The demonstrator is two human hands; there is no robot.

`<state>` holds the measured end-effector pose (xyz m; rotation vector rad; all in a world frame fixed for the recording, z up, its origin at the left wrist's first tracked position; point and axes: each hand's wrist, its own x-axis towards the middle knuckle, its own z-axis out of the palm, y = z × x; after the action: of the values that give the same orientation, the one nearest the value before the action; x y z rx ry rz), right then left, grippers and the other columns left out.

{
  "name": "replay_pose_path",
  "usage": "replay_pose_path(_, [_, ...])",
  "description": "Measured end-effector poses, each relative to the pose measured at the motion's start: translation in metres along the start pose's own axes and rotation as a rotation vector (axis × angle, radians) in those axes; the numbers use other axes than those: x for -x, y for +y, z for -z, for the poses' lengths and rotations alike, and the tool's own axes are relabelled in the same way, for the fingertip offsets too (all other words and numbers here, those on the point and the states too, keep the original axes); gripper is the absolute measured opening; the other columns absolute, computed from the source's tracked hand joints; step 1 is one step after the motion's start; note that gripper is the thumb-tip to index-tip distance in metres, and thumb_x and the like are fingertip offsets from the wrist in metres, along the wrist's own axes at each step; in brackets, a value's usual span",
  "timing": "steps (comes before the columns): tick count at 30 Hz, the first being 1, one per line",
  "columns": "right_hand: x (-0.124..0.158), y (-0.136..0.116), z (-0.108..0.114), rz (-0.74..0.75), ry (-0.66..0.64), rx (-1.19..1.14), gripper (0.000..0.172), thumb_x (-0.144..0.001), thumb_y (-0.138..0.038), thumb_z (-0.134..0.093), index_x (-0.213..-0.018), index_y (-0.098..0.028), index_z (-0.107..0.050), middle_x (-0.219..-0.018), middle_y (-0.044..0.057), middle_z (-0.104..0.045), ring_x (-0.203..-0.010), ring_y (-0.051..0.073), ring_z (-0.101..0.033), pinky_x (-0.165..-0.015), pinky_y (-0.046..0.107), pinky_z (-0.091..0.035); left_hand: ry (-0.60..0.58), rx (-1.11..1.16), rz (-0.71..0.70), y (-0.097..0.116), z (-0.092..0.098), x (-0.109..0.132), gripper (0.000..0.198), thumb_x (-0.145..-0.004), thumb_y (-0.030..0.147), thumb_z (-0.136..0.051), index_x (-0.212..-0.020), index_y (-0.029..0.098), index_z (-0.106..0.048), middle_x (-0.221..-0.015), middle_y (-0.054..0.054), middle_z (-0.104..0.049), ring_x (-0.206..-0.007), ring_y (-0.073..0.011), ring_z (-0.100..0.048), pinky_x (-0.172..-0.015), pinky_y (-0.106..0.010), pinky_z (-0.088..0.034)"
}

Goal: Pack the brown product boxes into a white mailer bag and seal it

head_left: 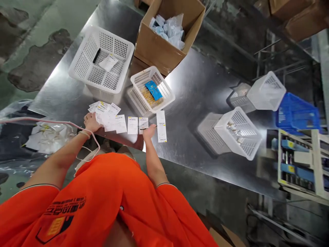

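White label strip [161,126] lies end-on to the near counter [190,154] edge, beside my right hand [149,131] gripping a pen [142,129]; left hand [92,122], grip unclear.

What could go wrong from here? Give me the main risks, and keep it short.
1. The overlapping paper slips by the left hand lie near the edge of the metal table; a nudge could send some off it.
2. The pink cord passes close to that wrist and might snag on it.
3. The pen-like tool in the right hand could leave a stray mark on a slip.
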<state>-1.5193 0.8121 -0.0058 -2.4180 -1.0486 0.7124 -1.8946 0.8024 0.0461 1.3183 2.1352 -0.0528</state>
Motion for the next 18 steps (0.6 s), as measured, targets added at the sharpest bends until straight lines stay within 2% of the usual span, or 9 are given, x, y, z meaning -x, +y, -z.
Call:
replay_pose_path(5, [-0.001, -0.005, 0.002, -0.042, -0.037, 0.007, 0.045, -0.079, -0.017, -0.085, -0.099, -0.028, -0.046, -0.09, 0.003, -0.066, -0.098, 0.03, -0.069, -0.095, 0.043, -0.052, -0.008, -0.003, 0.0, 0.003, -0.008, 0.003, 0.105, -0.092, 0.038, -0.092, -0.177, 0.01, -0.035, -0.187, -0.033, -0.023, -0.169, -0.0534, -0.023, -0.134, -0.072, -0.032])
replay_pose_path(9, [-0.001, -0.004, 0.013, -0.014, -0.041, -0.049, 0.043, -0.08, -0.014, -0.078, -0.096, -0.029, -0.041, -0.087, -0.003, -0.06, -0.088, 0.023, -0.064, -0.09, 0.036, -0.051, 0.014, -0.004, -0.012, 0.0, -0.007, 0.002, 0.106, -0.09, 0.038, -0.094, -0.175, 0.01, -0.038, -0.184, -0.034, -0.027, -0.166, -0.0533, -0.027, -0.132, -0.07, -0.035])
replay_pose_path(13, [0.008, -0.002, 0.02, 0.023, -0.016, -0.152, 0.052, -0.075, -0.009, -0.079, -0.096, -0.03, -0.037, -0.089, -0.007, -0.057, -0.084, 0.018, -0.06, -0.087, 0.032, -0.051, 0.015, 0.006, -0.014, -0.001, -0.007, 0.0, 0.106, -0.086, 0.038, -0.094, -0.174, 0.011, -0.04, -0.182, -0.034, -0.03, -0.164, -0.0551, -0.029, -0.129, -0.071, -0.038])
replay_pose_path(15, [0.017, -0.004, 0.013, 0.052, -0.037, -0.241, 0.057, -0.071, -0.008, -0.083, -0.096, -0.03, -0.037, -0.089, -0.008, -0.057, -0.082, 0.018, -0.06, -0.086, 0.031, -0.051, 0.02, 0.01, -0.013, -0.001, -0.008, 0.0, 0.107, -0.086, 0.04, -0.094, -0.174, 0.012, -0.04, -0.183, -0.033, -0.03, -0.165, -0.055, -0.028, -0.13, -0.072, -0.036])
replay_pose_path(18, [0.034, -0.009, -0.011, 0.081, -0.098, -0.326, 0.056, -0.069, -0.009, -0.083, -0.095, -0.03, -0.038, -0.086, -0.009, -0.058, -0.081, 0.017, -0.061, -0.083, 0.029, -0.051, 0.014, -0.005, -0.029, 0.003, -0.009, 0.004, 0.106, -0.089, 0.041, -0.092, -0.176, 0.012, -0.038, -0.184, -0.032, -0.03, -0.167, -0.054, -0.026, -0.133, -0.071, -0.034])
